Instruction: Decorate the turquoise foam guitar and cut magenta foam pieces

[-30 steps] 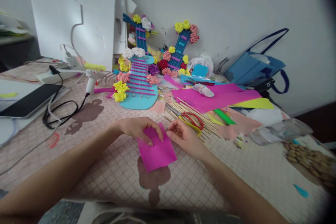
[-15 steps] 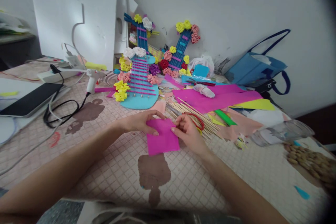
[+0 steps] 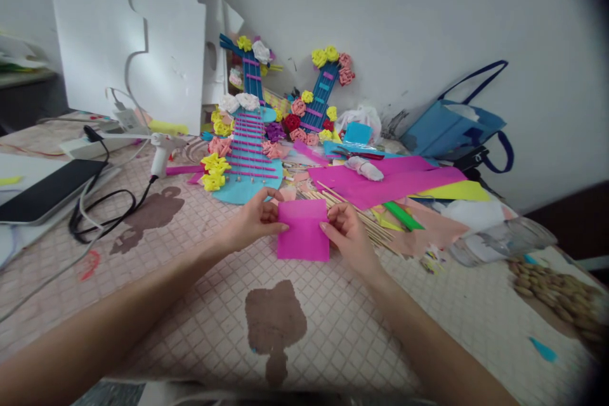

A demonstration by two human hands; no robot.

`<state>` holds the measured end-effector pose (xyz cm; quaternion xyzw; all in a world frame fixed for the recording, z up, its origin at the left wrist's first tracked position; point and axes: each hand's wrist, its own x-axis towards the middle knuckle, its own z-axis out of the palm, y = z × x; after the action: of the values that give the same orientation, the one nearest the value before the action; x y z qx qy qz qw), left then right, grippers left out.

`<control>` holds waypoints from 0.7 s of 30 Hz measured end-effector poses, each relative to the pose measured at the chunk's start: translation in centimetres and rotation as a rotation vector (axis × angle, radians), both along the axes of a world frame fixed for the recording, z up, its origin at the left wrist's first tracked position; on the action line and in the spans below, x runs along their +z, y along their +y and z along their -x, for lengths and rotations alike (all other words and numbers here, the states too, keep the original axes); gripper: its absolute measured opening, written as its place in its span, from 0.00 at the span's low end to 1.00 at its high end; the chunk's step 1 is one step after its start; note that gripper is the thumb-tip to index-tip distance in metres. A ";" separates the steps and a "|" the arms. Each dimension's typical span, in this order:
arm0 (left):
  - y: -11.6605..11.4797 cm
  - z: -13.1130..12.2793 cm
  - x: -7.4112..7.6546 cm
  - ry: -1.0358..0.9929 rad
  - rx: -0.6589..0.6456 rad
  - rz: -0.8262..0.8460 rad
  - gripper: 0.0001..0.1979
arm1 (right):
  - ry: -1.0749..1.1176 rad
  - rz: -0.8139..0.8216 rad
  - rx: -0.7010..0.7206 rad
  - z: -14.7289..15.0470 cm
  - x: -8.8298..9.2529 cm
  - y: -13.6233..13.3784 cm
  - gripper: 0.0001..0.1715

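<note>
A magenta square of paper (image 3: 303,238) is held up between my two hands, over the table's middle. My left hand (image 3: 257,222) pinches its left edge between thumb and fingers. On the right edge, my right hand (image 3: 347,231) does the same, thumb in front and fingers behind. The paper looks fairly flat, with a slightly paler band along its top. Just behind it lie thin wooden sticks (image 3: 380,231), partly hidden by my right hand. A light-blue guitar-shaped craft (image 3: 252,189) with paper flowers stands beyond my left hand.
A white glue gun (image 3: 162,151) with a black cable and a dark tablet-like device (image 3: 52,190) are at left. Large magenta sheets (image 3: 394,177), a green roll (image 3: 403,216) and a clear plastic bottle (image 3: 502,241) lie right. A blue bag (image 3: 457,124) leans on the wall.
My left hand has shifted from the paper's top to its left edge. The paper has straightened and risen slightly, now gripped at both sides. The view has turned slightly.
</note>
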<state>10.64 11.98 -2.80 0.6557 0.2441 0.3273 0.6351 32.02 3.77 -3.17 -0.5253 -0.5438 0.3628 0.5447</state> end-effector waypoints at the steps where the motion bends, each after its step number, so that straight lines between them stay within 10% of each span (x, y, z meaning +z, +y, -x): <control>1: 0.0 0.0 0.0 0.002 0.011 -0.036 0.21 | -0.005 -0.008 0.001 -0.1 0.0 0.0 0.12; 21: -0.8 -0.2 0.2 0.257 0.271 -0.367 0.09 | -0.193 -0.036 -0.071 -0.1 0.1 -0.2 0.10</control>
<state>10.88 11.14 -2.57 0.7574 0.3451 0.3622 0.4195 32.16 3.56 -3.04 -0.5668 -0.5814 0.2810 0.5116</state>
